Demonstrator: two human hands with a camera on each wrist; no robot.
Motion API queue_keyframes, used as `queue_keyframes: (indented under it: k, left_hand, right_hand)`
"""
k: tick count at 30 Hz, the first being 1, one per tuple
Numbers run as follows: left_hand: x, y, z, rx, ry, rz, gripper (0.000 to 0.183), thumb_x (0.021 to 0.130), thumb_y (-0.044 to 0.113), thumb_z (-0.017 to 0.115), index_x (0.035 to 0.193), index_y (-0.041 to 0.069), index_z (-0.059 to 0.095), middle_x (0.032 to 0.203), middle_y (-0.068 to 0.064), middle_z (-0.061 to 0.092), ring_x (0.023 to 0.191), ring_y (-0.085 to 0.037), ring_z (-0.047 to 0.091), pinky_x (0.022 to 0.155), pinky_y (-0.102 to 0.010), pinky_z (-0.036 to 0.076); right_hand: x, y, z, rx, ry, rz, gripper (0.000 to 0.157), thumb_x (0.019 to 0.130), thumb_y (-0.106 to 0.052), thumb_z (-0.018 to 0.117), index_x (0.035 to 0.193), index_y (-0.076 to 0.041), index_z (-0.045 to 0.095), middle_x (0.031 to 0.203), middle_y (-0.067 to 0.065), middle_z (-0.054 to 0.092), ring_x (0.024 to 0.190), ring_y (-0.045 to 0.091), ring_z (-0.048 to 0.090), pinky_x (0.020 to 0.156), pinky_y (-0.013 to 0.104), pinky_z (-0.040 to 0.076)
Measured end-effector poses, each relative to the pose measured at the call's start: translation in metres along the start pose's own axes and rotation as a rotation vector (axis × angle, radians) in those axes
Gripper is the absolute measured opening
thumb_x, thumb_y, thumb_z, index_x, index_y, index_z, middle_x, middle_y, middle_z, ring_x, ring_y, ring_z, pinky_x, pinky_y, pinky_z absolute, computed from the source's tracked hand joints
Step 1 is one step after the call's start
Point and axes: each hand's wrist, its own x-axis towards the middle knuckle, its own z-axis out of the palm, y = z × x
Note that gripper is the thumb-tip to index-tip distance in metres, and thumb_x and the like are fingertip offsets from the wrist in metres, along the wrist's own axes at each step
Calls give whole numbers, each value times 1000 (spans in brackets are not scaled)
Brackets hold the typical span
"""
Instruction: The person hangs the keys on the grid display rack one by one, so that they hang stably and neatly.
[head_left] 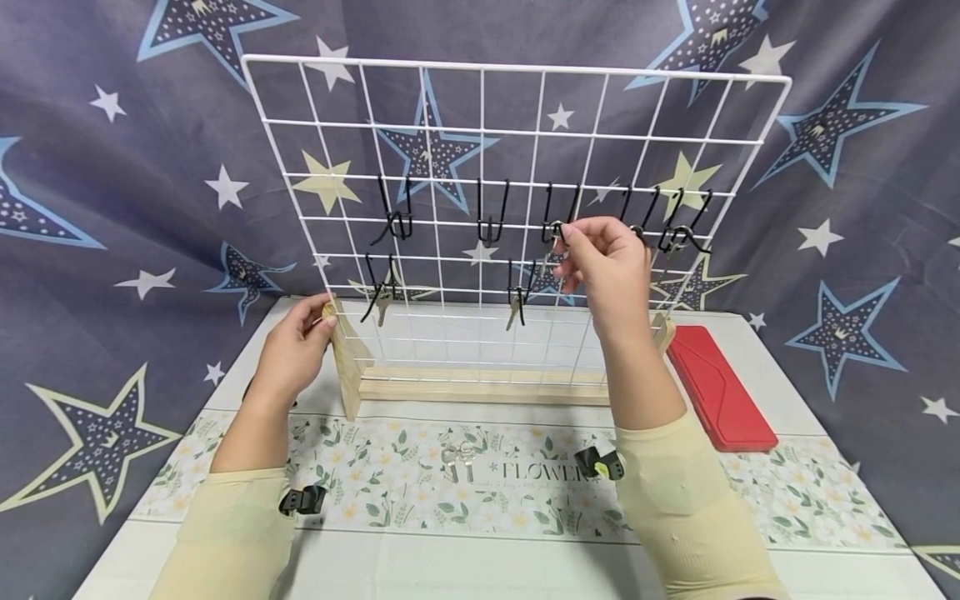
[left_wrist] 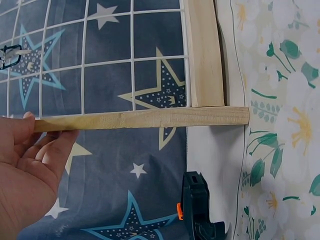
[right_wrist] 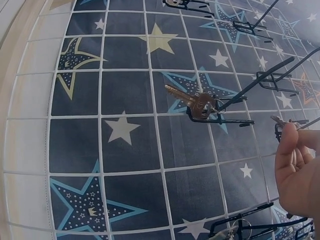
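My left hand grips the top of a wooden side support. The left wrist view shows its thumb and fingers on either side of that wooden bar. At a black hook in the middle of the white wire grid, my right hand pinches a small key between thumb and fingers; part of it is hidden. Lower down, one key hangs on a hook below the right hand, and another key hangs to the left. Two keys with rings lie on the flowered table mat.
More black hooks hang along the grid's middle row, several to the right crowded together. A red case lies on the table at the right. A wooden crossbar joins the stand's base. Star-patterned cloth hangs behind.
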Motion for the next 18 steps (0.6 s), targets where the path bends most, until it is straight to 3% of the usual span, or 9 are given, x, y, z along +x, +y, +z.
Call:
queue_keyframes:
  k: [18]
  left_hand:
    - [0,-1,0,16,1,-7,47,106,31,44,149,15,41,147,-13,50,129,-27,53,106,-42,50]
  right_hand:
    - [-10,8,-5,-152,-21,-31,18,93,-23,70,95,-6,66,85,9,66,55,15,62,40,23,51]
